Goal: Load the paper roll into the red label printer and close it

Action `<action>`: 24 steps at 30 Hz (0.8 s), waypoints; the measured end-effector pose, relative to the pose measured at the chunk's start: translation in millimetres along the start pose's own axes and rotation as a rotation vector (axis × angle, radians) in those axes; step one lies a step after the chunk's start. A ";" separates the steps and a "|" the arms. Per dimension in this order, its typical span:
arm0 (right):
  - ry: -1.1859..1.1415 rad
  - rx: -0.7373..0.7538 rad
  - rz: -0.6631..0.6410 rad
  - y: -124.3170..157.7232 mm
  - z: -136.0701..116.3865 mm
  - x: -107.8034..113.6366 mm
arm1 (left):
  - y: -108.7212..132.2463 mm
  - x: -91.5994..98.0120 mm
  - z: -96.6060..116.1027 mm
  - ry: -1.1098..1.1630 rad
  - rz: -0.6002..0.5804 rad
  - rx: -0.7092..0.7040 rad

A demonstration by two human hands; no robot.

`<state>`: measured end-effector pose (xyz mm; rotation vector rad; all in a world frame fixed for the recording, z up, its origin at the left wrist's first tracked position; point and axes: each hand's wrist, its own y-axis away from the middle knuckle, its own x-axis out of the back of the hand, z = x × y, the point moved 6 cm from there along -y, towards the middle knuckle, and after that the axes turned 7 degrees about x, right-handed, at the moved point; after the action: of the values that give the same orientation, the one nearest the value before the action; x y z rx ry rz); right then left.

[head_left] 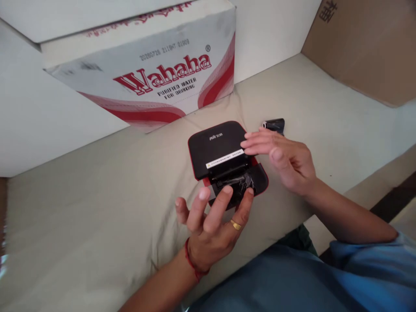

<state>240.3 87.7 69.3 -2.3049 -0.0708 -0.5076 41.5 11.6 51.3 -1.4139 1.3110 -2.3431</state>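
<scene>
A black case with a red edge [218,147] lies on a beige cushion [97,208], its front flap folded open. A white label strip runs across its lid. My right hand [282,158] rests flat with fingers stretched onto the lid's right side. My left hand [211,221], wearing a gold ring and a red wrist thread, hovers at the open flap with fingers spread, its fingertips touching the crinkled plastic inside. A small black object [275,125] lies just behind my right hand.
A white and red Wahaha water carton [152,73] stands at the back against a white wall. A brown cardboard box [367,47] sits at the back right. My blue-clad lap fills the lower right.
</scene>
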 end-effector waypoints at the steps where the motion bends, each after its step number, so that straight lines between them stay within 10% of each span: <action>1: 0.046 0.027 -0.006 5.0 -1.2 -0.4 | 0.2 -1.7 -1.0 0.029 -0.013 0.010; 8: 0.210 0.182 -0.010 18.4 -7.7 -7.4 | -0.4 -17.8 -12.3 0.163 -0.221 0.031; 18: 0.211 0.134 0.026 20.2 -8.4 -13.2 | 0.2 -17.7 -17.3 0.265 -0.096 0.025; 24: 0.113 0.138 -0.081 25.5 -11.2 -19.2 | 0.5 -11.7 -51.0 0.709 0.044 0.221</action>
<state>224.0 63.7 51.9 -2.1410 -0.1403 -0.6532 9.0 48.3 33.1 -0.4862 1.1143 -2.9680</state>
